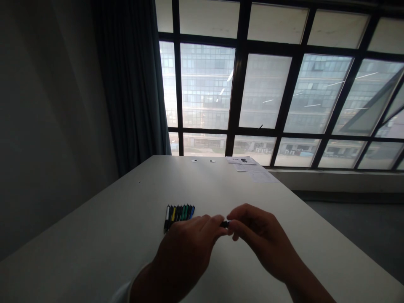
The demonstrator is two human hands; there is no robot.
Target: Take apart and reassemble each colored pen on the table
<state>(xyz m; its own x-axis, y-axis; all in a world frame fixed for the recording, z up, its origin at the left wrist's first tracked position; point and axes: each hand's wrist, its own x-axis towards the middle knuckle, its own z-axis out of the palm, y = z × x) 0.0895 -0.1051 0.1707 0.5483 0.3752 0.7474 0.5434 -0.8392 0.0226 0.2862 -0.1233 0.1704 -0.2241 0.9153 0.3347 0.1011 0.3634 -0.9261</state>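
My left hand [189, 244] and my right hand [261, 237] meet over the white table [126, 231]. Between their fingertips is a small dark object [225, 224], perhaps part of a pen; most of it is hidden by the left fingers. The right thumb and forefinger pinch its right end. Beyond my left hand lies a row of several pens [178, 212], side by side, with white, yellow, green, blue and black parts. My left hand covers the lower ends of some of them.
Papers [252, 168] lie at the table's far right corner. Two small white round pieces [195, 160] sit near the far edge. A dark curtain [135, 84] hangs at the left, beside large windows [208, 84] behind the table.
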